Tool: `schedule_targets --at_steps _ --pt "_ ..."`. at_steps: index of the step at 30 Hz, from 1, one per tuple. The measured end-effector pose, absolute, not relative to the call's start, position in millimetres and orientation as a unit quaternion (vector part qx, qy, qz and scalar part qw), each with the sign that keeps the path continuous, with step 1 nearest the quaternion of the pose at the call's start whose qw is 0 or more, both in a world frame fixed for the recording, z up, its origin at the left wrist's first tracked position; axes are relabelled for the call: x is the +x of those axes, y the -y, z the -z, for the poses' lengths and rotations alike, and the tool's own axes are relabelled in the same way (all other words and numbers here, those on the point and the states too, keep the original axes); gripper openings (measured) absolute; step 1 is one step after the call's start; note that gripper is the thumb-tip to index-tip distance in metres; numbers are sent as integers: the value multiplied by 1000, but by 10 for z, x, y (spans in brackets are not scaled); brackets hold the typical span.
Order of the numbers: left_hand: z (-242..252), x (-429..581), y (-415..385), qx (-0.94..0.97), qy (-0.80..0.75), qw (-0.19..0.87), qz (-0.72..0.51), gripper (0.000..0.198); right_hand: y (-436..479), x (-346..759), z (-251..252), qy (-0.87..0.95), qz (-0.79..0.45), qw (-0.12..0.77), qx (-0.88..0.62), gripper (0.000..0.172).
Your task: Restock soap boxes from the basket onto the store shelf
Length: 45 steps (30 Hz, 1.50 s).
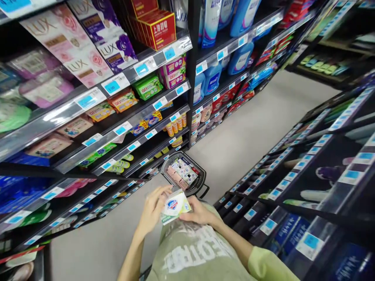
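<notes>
Above aisle floor (234,132), at front of green shirt (202,249): left hand (152,206) and right hand (199,211) both gripping white pack (174,207), one at each side, shield logo facing up; just beyond, dark basket (200,177) bearing pink pack (177,178); stocked shelves (161,102) left, more shelving (304,166) right

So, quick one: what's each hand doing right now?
Left hand: closed, holding the left side of a white packet.
Right hand: closed, holding the right side of the same white packet.
</notes>
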<state>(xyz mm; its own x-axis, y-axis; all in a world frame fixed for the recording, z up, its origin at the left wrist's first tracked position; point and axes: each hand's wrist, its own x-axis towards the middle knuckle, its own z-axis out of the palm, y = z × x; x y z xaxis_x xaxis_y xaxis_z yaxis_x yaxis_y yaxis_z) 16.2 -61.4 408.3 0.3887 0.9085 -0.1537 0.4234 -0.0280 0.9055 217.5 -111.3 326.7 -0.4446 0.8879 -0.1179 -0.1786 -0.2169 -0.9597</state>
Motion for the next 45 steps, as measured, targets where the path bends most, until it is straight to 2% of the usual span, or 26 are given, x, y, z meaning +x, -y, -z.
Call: schedule_targets --at_steps 7,9,14,19,29,36,45 --pt "-3800 533 794 500 -481 589 -415 47 1169 2293 -3291 314 -678 485 -455 48" --pt "-3822 640 869 494 -470 586 -439 51 1156 2328 -3341 321 -664 499 -454 44" --pt "-3996 786 973 567 -440 533 -448 76 1161 2369 -3398 308 -665 540 -413 35" --pt "-4096 836 1056 581 -464 462 -484 66 1175 2384 -3490 339 -656 552 -387 32" --pt "-4057 666 1517 550 -493 383 -555 63 1281 2261 -3808 428 -667 504 -344 35" --pt "-3998 514 1600 529 -522 392 -542 66 1323 2118 -3812 438 -674 478 -354 39" --pt "-4120 592 1544 558 -489 387 -547 65 1318 2147 -3847 436 -665 503 -339 41"
